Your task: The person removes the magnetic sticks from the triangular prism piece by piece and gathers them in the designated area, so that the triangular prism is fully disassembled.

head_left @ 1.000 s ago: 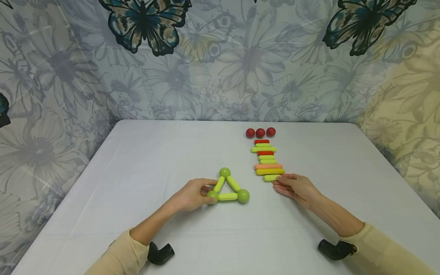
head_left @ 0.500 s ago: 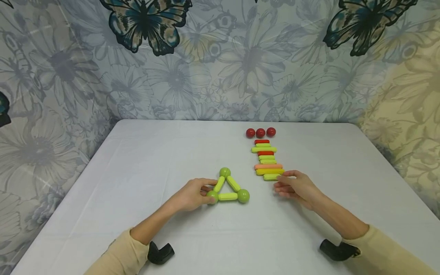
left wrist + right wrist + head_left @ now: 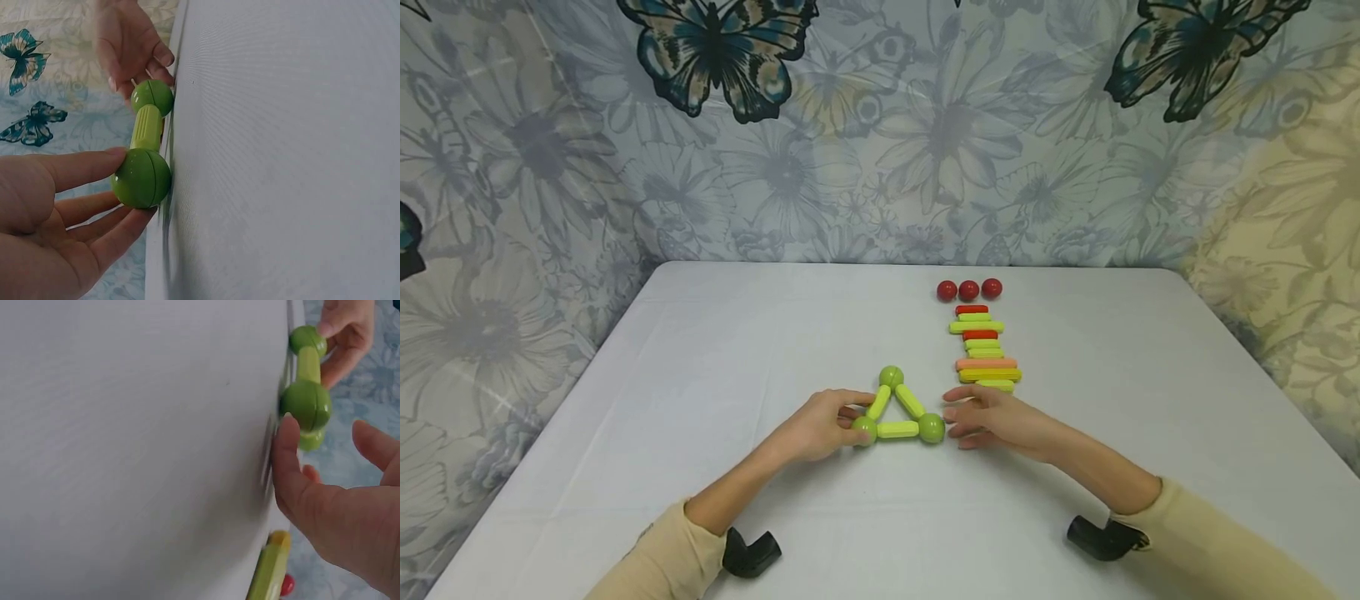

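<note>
White tabletop [image 3: 737, 333], with a butterfly-and-flower backdrop [image 3: 782, 171] behind. Item: green triangle [image 3: 898, 429], three balls joined by three rods, lying near the tabletop's middle. Left hand [image 3: 820, 425]: fingers pinching the near-left ball [image 3: 867, 429]. Right hand [image 3: 1000, 421]: fingers apart, gripping nothing, just beside the near-right ball [image 3: 932, 428]; contact cannot be told. Hazard, as judged: a firm nudge there, against the left hand's hold, could part a joint or skew the shape. Loose rods [image 3: 988, 364]: rowed beyond the right hand; a careless knuckle might scatter them. Red balls [image 3: 968, 290]: three, past the rods; likely to roll if bumped.
</note>
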A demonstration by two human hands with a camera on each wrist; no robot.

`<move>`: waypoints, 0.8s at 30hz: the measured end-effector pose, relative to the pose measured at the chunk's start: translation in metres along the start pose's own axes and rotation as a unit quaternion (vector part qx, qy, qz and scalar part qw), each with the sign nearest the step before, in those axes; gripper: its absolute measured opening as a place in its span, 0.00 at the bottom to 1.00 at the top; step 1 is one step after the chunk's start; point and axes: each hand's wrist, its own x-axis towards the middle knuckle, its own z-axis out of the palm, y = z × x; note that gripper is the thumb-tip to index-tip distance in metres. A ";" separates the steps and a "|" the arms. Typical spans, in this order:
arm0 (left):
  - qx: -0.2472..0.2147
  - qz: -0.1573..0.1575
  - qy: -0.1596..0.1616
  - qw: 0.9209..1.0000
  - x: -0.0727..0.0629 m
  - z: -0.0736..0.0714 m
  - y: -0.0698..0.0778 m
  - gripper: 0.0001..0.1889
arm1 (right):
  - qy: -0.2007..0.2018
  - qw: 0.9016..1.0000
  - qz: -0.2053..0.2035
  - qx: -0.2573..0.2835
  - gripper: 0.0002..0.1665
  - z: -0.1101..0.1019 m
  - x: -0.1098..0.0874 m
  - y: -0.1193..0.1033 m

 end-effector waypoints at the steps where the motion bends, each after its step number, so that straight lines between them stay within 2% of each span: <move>1: 0.000 0.001 0.000 1.000 0.000 0.000 0.000 0.27 | -0.004 1.000 -0.002 -0.004 0.33 0.003 0.001 -0.001; 6: 0.005 0.001 -0.005 1.000 0.000 -0.001 -0.001 0.27 | -0.013 1.000 -0.004 -0.015 0.32 0.014 0.004 -0.007; 15: -0.005 -0.002 -0.005 1.000 0.000 -0.002 0.000 0.28 | -0.006 1.000 0.002 -0.026 0.30 0.020 0.008 -0.009; 24: -0.025 -0.013 -0.002 1.000 0.000 -0.005 -0.002 0.37 | -0.020 1.000 0.005 -0.008 0.28 0.020 0.016 -0.008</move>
